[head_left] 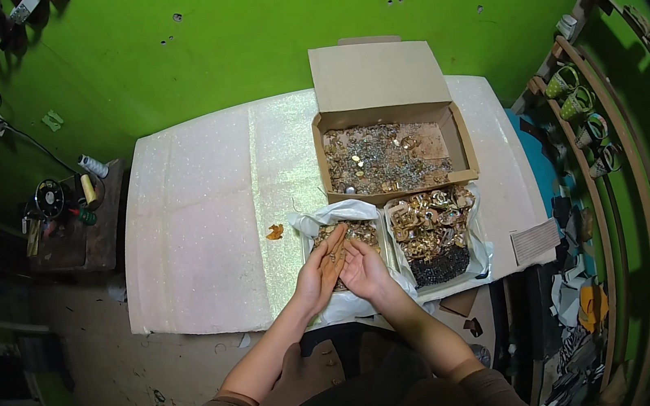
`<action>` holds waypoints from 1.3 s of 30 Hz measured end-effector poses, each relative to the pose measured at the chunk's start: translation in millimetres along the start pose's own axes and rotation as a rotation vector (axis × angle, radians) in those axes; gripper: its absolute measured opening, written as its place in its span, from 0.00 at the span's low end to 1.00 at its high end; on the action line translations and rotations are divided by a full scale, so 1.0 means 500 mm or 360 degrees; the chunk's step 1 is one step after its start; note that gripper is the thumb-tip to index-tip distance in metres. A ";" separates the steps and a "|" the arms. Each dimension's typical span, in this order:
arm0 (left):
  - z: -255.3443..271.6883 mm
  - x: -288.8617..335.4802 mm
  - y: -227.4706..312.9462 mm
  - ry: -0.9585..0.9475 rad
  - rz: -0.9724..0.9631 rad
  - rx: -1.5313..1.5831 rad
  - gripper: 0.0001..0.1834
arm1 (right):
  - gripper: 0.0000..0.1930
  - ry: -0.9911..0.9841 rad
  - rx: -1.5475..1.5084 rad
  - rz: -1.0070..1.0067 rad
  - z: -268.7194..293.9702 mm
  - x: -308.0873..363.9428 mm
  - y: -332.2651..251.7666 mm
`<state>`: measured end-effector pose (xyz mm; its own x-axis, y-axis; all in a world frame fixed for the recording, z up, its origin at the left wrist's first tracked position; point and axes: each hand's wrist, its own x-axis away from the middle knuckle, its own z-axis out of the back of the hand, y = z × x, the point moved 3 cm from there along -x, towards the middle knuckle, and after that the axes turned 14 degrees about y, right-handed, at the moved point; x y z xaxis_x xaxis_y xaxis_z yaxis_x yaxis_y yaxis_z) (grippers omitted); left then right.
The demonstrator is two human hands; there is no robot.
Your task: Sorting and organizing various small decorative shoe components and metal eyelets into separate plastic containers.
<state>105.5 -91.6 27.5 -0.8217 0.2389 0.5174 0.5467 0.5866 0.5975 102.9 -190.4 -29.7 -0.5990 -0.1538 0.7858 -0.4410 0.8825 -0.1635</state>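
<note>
My left hand (320, 273) and my right hand (365, 267) are side by side over a white-lined tray (302, 224), palms turned up and inward. The fingers of both hands are stretched out, and the hands touch or nearly touch along their inner edges. Small gold and brown metal pieces (361, 231) fill the tray beneath and beyond my fingertips. A few tiny bits seem to lie between the palms, too small to name. Right of my right hand stands a second lined tray (479, 252), holding gold buckle-like fittings (430, 222) and small dark pieces (442, 266).
Behind the trays, an open cardboard box (460, 136) holds many small metal parts. A brown leaf-shaped scrap (275, 232) lies on the pale table cover (204, 219). A printed sheet (535, 242) is at the right edge. Small side table (89, 250) on the left; wooden rack (599, 191) on the right.
</note>
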 end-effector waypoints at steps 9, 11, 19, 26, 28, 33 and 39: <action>0.003 -0.002 -0.001 -0.0042 -0.0152 -0.0111 0.32 | 0.13 -0.0016 -0.0032 -0.0061 0.005 -0.010 0.011; 0.005 -0.003 0.000 -0.0077 -0.0170 -0.0125 0.33 | 0.14 0.0012 -0.0024 -0.0064 0.007 -0.011 0.006; 0.002 0.002 0.021 -0.0171 -0.0256 -0.0007 0.37 | 0.17 0.0022 0.0169 -0.0168 0.001 0.011 -0.018; -0.007 0.004 0.023 -0.0300 -0.0239 -0.0036 0.39 | 0.16 -0.0009 0.0182 -0.0129 0.021 -0.012 -0.016; 0.009 -0.001 0.028 -0.0255 -0.0245 -0.0026 0.38 | 0.15 -0.0048 0.0189 -0.0088 0.007 0.004 -0.032; 0.030 0.002 0.038 -0.0116 -0.0233 -0.0006 0.36 | 0.13 -0.0074 0.0372 0.0134 -0.028 0.035 -0.079; 0.030 0.005 0.035 -0.0098 -0.0216 -0.0003 0.36 | 0.14 -0.0200 0.0505 0.0144 -0.053 0.034 -0.090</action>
<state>110.4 -69.2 30.3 -0.8966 0.2046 0.3929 0.4299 0.6154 0.6607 130.3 -220.7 6.8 -0.7142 -0.1523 0.6832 -0.5561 0.7162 -0.4216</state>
